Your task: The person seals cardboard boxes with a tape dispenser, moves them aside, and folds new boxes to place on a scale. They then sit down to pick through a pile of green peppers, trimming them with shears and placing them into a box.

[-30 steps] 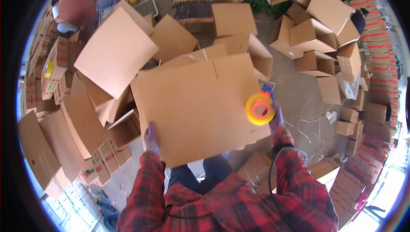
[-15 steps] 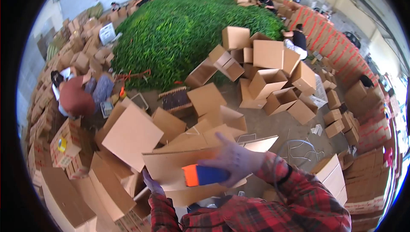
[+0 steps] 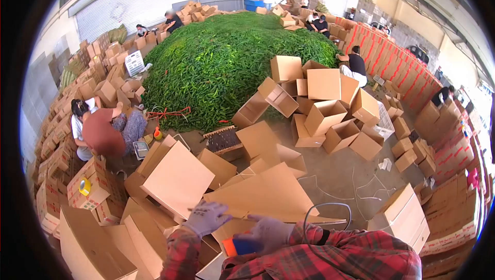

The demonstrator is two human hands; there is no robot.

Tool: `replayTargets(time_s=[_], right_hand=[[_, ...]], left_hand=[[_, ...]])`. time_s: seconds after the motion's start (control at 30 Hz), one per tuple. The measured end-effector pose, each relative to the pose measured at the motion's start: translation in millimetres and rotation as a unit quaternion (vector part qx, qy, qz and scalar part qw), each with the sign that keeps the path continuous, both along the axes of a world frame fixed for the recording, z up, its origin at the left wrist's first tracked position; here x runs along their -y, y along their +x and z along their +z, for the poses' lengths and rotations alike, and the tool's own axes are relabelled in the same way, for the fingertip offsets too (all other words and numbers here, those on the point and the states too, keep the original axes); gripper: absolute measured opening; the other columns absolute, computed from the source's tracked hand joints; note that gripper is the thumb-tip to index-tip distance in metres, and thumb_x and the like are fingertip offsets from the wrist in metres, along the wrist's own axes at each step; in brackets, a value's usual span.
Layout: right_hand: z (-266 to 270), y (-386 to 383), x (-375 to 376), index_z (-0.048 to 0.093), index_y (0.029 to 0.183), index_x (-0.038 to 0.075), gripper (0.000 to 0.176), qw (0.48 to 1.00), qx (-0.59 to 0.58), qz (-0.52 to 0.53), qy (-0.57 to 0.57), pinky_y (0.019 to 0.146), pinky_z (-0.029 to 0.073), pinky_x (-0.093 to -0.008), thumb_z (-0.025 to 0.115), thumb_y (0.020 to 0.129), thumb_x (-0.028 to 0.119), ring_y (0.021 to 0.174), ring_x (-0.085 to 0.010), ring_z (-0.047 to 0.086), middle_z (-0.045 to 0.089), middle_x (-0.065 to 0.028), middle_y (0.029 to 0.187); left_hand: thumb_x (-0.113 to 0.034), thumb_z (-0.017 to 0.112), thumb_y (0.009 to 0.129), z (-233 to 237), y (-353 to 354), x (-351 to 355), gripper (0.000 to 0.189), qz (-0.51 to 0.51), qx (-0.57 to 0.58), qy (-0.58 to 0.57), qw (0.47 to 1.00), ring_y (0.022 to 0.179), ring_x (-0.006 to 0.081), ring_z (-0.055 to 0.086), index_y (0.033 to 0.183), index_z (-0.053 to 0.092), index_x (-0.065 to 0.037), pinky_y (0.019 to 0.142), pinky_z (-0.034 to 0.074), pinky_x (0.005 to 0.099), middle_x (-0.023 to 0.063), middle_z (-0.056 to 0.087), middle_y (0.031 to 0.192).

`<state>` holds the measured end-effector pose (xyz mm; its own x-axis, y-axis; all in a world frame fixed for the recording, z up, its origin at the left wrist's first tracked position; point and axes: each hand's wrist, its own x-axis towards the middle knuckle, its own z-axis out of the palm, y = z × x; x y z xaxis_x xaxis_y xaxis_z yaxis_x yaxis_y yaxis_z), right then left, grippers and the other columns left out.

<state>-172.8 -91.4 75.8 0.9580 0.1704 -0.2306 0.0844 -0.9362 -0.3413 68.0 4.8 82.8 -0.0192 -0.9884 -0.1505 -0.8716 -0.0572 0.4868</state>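
Observation:
Both my hands wear pale gloves. My right hand (image 3: pixel 270 232) is wrapped round a blue hand tool with an orange end (image 3: pixel 230 246), whose exact kind I cannot make out. Its fingertips point left over the edge of a brown cardboard box (image 3: pixel 265 190) in front of me. My left hand (image 3: pixel 206 219) lies at the left side of this box, fingers stretched toward the right, apart from the tool. The box has its flaps spread, and part of it is hidden under my hands and sleeves.
Open cartons (image 3: pixel 178 179) crowd the left, with more boxes (image 3: pixel 325 117) piled ahead. A large green heap of what look like peppers (image 3: pixel 221 63) fills the middle. A person in a brown top (image 3: pixel 105 130) crouches at left. Loose white straps (image 3: pixel 356 192) lie on the floor.
My left hand has moved up from the box's left edge onto its flap area. My right hand and the tool have dropped lower, and the box is tilted differently. The view has shifted upward.

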Motion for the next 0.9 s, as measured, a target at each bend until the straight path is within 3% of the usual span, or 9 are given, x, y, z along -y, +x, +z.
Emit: replayTargets(time_s=[0.17,0.27,0.4,0.5,0.63,0.73,0.8,0.83,0.9], right_hand=[[5,-10,-15,0.043,0.141,0.01,0.07,0.999,0.032,-0.031,-0.013,0.115,0.026,-0.0521,0.059,0.084,0.047,0.08,-0.0294,0.068,0.067,-0.0106,0.078],[-21,-14,-14,0.033,0.147,0.008,0.084,0.992,0.097,-0.063,0.043,0.12,0.014,-0.0516,0.061,0.081,0.05,0.083,-0.0323,0.068,0.066,-0.0131,0.08],[-25,-16,-14,0.036,0.145,0.006,0.084,0.985,0.14,-0.091,0.049,0.121,0.013,-0.0526,0.064,0.076,0.044,0.08,-0.0323,0.067,0.066,-0.0124,0.078],[-34,-11,-9,0.038,0.144,0.008,0.086,0.99,0.116,-0.078,0.006,0.119,0.018,-0.0502,0.067,0.071,0.042,0.08,-0.0323,0.067,0.066,-0.0124,0.079],[-36,-15,-13,0.04,0.143,0.009,0.089,0.989,0.118,-0.092,-0.007,0.108,0.033,-0.0451,0.069,0.066,0.042,0.077,-0.0332,0.067,0.067,-0.013,0.081],[-15,-25,-2,0.041,0.143,0.009,0.09,0.975,0.158,-0.151,0.033,0.095,0.044,-0.0419,0.069,0.065,0.043,0.078,-0.0344,0.066,0.067,-0.0142,0.084],[24,-39,10,0.041,0.143,0.008,0.09,0.976,0.133,-0.166,0.051,0.088,0.048,-0.0409,0.069,0.065,0.043,0.08,-0.0356,0.066,0.067,-0.015,0.086],[50,-47,22,0.041,0.143,0.008,0.09,0.98,0.106,-0.159,0.051,0.084,0.049,-0.0407,0.07,0.065,0.043,0.08,-0.0364,0.066,0.067,-0.0154,0.087],[54,-59,31,0.041,0.143,0.009,0.09,0.983,0.102,-0.131,0.079,0.08,0.05,-0.041,0.071,0.066,0.043,0.083,-0.0377,0.065,0.067,-0.0164,0.089]], left_hand=[[-0.063,0.043,0.096,-17,12,17,0.058,-0.09,0.02,0.206,0.974,0.107,0.0294,0.065,0.121,0.068,-0.017,0.094,0.048,0.0406,0.008,0.07,0.115],[-0.063,0.044,0.095,-3,17,44,0.058,-0.088,0.027,0.273,0.958,0.104,0.0306,0.065,0.118,0.069,-0.016,0.093,0.049,0.041,0.0106,0.071,0.111],[-0.058,0.054,0.092,-12,28,77,0.053,-0.072,-0.027,0.212,0.974,0.106,0.0328,0.065,0.119,0.07,-0.014,0.093,0.048,0.0402,0.0142,0.07,0.112],[-0.057,0.057,0.09,-34,37,73,0.054,-0.182,0.156,0.064,0.969,0.11,0.0337,0.063,0.124,0.067,-0.016,0.097,0.047,0.0409,0.0148,0.067,0.12],[-0.058,0.055,0.091,1,16,78,0.058,-0.028,0.145,0.257,0.955,0.11,0.0365,0.063,0.121,0.068,-0.01,0.097,0.047,0.0438,0.0182,0.069,0.113],[-0.055,0.056,0.091,-35,45,79,0.058,0.122,0.173,0.17,0.962,0.102,0.0345,0.067,0.113,0.07,-0.004,0.087,0.053,0.0428,0.0197,0.07,0.106],[-0.05,0.056,0.091,4,70,70,0.057,0.196,-0.007,0.292,0.936,0.091,0.0316,0.07,0.119,0.065,-0.002,0.084,0.054,0.0382,0.0182,0.071,0.1],[-0.045,0.058,0.091,-6,97,52,0.051,0.242,-0.237,0.258,0.905,0.081,0.0279,0.071,0.112,0.066,0.001,0.073,0.056,0.0374,0.0134,0.071,0.091],[-0.038,0.06,0.092,18,96,41,0.041,0.354,-0.17,0.333,0.857,0.08,0.0272,0.07,0.109,0.066,-0.001,0.069,0.057,0.0398,0.0118,0.071,0.088]])
